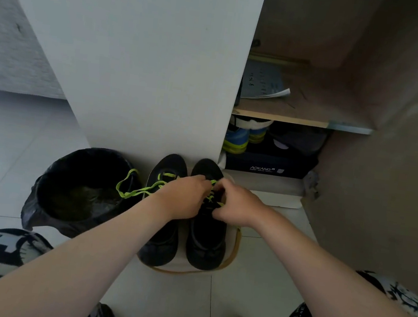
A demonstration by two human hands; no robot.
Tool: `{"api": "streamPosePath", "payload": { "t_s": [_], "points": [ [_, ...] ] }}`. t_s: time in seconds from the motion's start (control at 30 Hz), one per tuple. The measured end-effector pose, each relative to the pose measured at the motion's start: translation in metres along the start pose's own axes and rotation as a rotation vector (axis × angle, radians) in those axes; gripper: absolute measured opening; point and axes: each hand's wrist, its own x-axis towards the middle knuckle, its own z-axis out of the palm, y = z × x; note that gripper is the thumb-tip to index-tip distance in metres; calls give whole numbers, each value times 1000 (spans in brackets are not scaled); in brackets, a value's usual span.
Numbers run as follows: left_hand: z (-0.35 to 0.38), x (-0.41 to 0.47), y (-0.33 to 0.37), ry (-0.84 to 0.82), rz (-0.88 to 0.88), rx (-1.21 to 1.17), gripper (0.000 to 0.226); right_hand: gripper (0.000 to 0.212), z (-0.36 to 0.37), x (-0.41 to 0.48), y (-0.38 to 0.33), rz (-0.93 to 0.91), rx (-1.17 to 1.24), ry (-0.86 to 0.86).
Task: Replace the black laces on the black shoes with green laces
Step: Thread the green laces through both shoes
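Fingers point(206, 182) of the left hand point(187, 195) and right hand point(236, 204) curl in tight, pinching green lace point(214, 183) at the right shoe point(206, 240) eyelets, mid-threading, it seems. Bin point(78, 194) sits just left, handy, probably for discarded black laces. Shoes stand side by side, toes to the cabinet point(147, 70), tongues facing the person. Left shoe point(160, 239) trails its own loose lace point(129, 191) onto the bin's rim.
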Motion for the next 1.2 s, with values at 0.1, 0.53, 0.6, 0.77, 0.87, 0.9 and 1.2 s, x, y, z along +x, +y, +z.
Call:
{"api": "streamPosePath", "payload": {
  "t_s": [0.1, 0.53, 0.6, 0.77, 0.87, 0.9, 1.2],
  "points": [
    [-1, -2, -1, 78, 22, -39, 6, 44, 4, 0, -2, -130, -27, 113],
    [4, -5, 1, 180, -209, -219, 9, 26, 1, 7, 5, -34, 141, 78],
    [0, -4, 0, 132, -187, -225, 5, 27, 0, 6, 6, -33, 148, 54],
    [-7, -7, -9, 64, -182, -275, 11, 16, -7, 10, 11, -9, 306, 90],
    [-3, -6, -8, 138, -294, -358, 16, 13, -4, 19, 10, 23, 178, 204],
    [-2, -4, -8, 149, -322, -382, 18, 12, -2, 21, 8, 18, 109, 214],
    [-2, 1, -4, 120, -325, -372, 26, 12, -2, 24, 0, -88, -210, 263]
  ]
}}
